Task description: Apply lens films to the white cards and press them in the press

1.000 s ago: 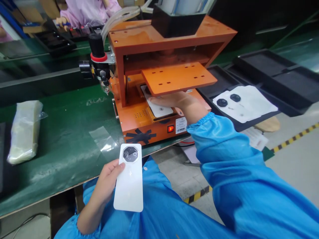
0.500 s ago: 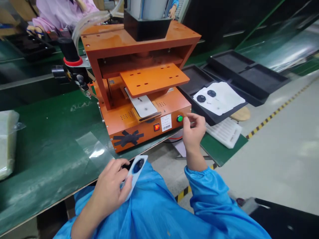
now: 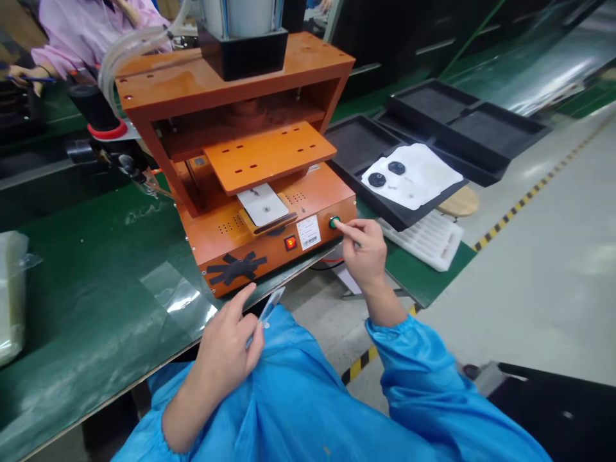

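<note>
The index fingertip of my right hand [image 3: 364, 253] touches the green button [image 3: 333, 222] on the front of an orange press [image 3: 235, 77]. Its other fingers are loosely curled and hold nothing. Low in front of the press, my left hand [image 3: 228, 343] pinches a phone back cover [image 3: 272, 304], seen almost edge-on, with its index finger stretched out. Under the press's orange plate [image 3: 272, 157] lies a white phone-shaped panel [image 3: 264, 208] in a holder, its far end hidden by the plate.
Right of the press, a white sheet with two dark camera rings [image 3: 416, 179] lies on black trays [image 3: 375, 205]. A white slotted rack [image 3: 433, 240] is below them. Clear film [image 3: 180, 298] and a wrapped stack [image 3: 12, 295] lie on the green table [image 3: 96, 269]. A person in pink [image 3: 91, 32] sits opposite.
My right hand has moved onto the green button. The cover in my left hand has turned edge-on. The plate hides more of the white panel, and the view has shifted slightly.
</note>
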`<state>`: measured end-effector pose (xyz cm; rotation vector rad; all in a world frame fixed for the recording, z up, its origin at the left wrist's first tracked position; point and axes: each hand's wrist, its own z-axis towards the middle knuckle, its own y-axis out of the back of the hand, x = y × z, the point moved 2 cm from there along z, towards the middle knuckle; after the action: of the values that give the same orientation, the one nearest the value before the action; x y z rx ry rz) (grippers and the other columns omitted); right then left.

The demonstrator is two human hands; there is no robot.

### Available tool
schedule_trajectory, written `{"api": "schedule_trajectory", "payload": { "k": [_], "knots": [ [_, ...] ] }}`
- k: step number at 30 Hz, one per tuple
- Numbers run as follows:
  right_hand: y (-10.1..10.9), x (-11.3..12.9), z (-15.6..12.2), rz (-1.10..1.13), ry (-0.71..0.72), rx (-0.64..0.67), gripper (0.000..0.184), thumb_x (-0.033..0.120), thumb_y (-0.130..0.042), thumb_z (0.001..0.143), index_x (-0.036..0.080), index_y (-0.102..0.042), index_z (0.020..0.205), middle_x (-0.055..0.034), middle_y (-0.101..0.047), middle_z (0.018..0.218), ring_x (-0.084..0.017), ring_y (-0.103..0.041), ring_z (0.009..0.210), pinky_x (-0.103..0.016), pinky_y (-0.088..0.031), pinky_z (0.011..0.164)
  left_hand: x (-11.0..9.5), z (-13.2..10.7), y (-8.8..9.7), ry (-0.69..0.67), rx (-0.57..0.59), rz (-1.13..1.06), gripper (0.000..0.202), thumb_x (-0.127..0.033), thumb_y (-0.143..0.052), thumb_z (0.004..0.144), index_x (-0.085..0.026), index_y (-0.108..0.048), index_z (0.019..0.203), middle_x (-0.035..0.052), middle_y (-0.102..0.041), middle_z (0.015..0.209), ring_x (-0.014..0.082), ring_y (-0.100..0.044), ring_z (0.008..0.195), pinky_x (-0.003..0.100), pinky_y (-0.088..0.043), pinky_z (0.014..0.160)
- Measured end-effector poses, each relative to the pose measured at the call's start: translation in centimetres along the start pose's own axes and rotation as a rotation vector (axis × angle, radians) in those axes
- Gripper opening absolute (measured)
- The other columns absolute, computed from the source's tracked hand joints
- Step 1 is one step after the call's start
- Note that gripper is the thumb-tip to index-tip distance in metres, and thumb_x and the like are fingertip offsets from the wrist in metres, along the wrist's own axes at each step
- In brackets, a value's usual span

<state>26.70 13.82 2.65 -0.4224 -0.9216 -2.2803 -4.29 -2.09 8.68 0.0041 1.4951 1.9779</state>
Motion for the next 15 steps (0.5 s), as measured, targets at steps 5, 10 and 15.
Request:
{"api": "schedule_trajectory", "payload": {
  "k": [5, 10, 15],
  "knots": [
    [1.8, 4.1, -2.4, 0.171, -0.102, 0.017, 0.032, 0.04, -0.052, 0.108, 0.029, -0.075, 0.127, -0.0075, -0.071, 0.093, -0.027, -0.069, 0.083, -0.047, -0.061, 0.078, -1.2, 0.5, 0.0, 0.103, -0.041, -0.19, 0.028, -0.021, -0.053, 0.107, -0.017, -0.069, 0.085, 0.0141, -0.071, 0.121, 0.0175, -0.074, 0.085, 0.032, -0.062, 0.078],
    [3.2, 10.2, -6.6, 0.718, -0.162, 0.513, 0.045, 0.066, -0.062, 0.102, 0.024, -0.076, 0.111, -0.0108, -0.077, 0.098, -0.028, -0.075, 0.089, -0.042, -0.063, 0.078, -2.4, 1.6, -0.9, 0.271, -0.186, -0.5, 0.027, -0.024, -0.053, 0.109, -0.018, -0.076, 0.096, 0.0095, -0.069, 0.105, 0.0199, -0.072, 0.1, 0.028, -0.061, 0.083],
    [4.1, 6.9, -4.9, 0.686, -0.376, 0.397, 0.026, 0.049, -0.068, 0.104, 0.025, -0.069, 0.095, -0.0043, -0.073, 0.09, -0.021, -0.071, 0.082, -0.034, -0.06, 0.077, -1.8, 1.2, -2.0, 0.242, -0.081, -0.566, 0.032, -0.034, -0.059, 0.108, -0.022, -0.075, 0.132, 0.0115, -0.07, 0.118, 0.0191, -0.073, 0.09, 0.029, -0.063, 0.077]
  ]
}}
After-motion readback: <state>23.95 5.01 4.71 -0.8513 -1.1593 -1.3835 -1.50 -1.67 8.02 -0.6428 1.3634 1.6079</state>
